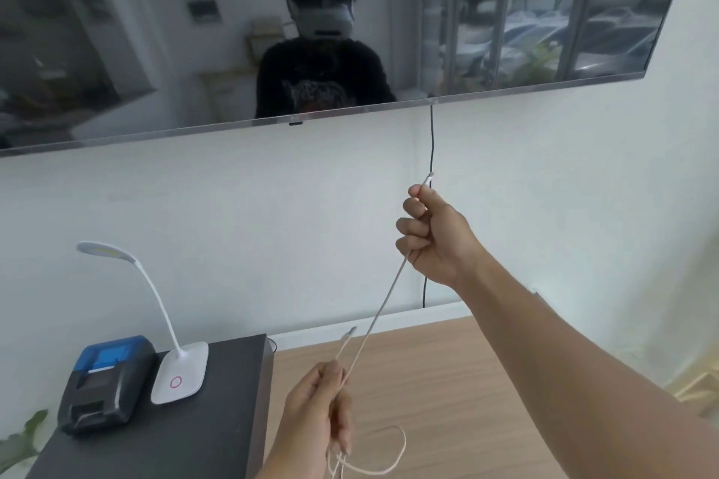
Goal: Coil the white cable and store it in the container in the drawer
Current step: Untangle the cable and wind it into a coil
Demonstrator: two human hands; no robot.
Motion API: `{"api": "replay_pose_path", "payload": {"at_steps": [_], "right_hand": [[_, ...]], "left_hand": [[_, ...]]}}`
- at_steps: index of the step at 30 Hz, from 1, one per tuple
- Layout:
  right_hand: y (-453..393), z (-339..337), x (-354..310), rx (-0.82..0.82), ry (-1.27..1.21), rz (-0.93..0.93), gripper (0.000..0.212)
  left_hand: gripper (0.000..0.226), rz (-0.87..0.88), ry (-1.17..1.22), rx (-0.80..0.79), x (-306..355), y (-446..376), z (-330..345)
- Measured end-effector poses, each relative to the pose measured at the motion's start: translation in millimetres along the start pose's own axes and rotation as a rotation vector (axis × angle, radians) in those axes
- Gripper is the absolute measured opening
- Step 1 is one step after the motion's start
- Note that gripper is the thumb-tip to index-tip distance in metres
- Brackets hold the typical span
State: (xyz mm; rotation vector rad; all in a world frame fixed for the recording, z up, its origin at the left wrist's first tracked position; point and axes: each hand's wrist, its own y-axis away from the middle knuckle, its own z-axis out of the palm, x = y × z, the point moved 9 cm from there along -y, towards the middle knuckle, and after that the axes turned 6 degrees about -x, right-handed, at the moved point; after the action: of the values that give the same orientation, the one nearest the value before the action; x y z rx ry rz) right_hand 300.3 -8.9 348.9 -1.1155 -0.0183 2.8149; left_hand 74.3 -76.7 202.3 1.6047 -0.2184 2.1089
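Right hand [435, 235] raised in front of the wall, fingers curled into a closed grip on the white cable [383, 303]; one connector end pokes out above the fist. From that fist the cable runs taut, down and to the left, into the left hand [321, 406], which is also closed around it. A second short strand with the other connector tip rises just above the left hand. Below the left hand the slack hangs in a loose loop over the light wood bench [447, 381]; whether the loop touches the surface is hard to judge from this angle. To the left, a dark box [218, 420] carries a white desk lamp [177, 369] with a bent neck and a blue-and-black printer [109, 385] beside it. A black cord [432, 140] drops from the wall-mounted screen [505, 31] behind the right hand. Leaves of a plant [21, 443] show at the lower left edge.
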Motion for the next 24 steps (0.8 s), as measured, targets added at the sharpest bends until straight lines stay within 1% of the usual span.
{"api": "replay_pose_path", "payload": {"at_steps": [4, 6, 8, 10, 11, 13, 15, 17, 20, 22, 24], "right_hand": [[1, 11, -3, -0.006, 0.025, 0.009, 0.021], [-1, 19, -1, -0.029, -0.066, 0.039, 0.028], [-2, 31, -1, -0.087, -0.184, 0.091, 0.033], [-3, 45, -7, -0.151, -0.268, 0.13, 0.035], [-3, 52, -9, -0.182, -0.3, 0.149, 0.038], [0, 70, -14, -0.258, -0.36, 0.187, 0.043], [11, 92, -16, -0.364, -0.416, 0.228, 0.043], [26, 112, -20, -0.464, -0.389, 0.189, 0.04], [51, 138, -26, -0.607, -0.296, 0.082, 0.051], [71, 156, -25, -0.698, -0.304, 0.069, 0.056], [92, 171, -16, -0.788, -0.328, 0.11, 0.057]], "left_hand": [[0.028, -0.081, 0.101, -0.124, 6, -1, 25], [0.027, -0.149, 0.143, -0.178, 13, -3, 37], [0.029, -0.18, 0.07, -0.224, 23, -6, 46], [0.034, -0.164, -0.03, -0.232, 34, -10, 53], [0.034, -0.151, -0.042, -0.226, 37, -11, 56], [0.032, -0.142, 0.015, -0.213, 37, -11, 61], [0.034, -0.17, 0.115, -0.218, 32, -11, 66], [0.041, -0.226, 0.17, -0.266, 24, -10, 71], [0.051, -0.305, 0.179, -0.366, 15, -9, 74], [0.053, -0.323, 0.195, -0.413, 17, -11, 69], [0.048, -0.323, 0.262, -0.444, 27, -17, 63]]}}
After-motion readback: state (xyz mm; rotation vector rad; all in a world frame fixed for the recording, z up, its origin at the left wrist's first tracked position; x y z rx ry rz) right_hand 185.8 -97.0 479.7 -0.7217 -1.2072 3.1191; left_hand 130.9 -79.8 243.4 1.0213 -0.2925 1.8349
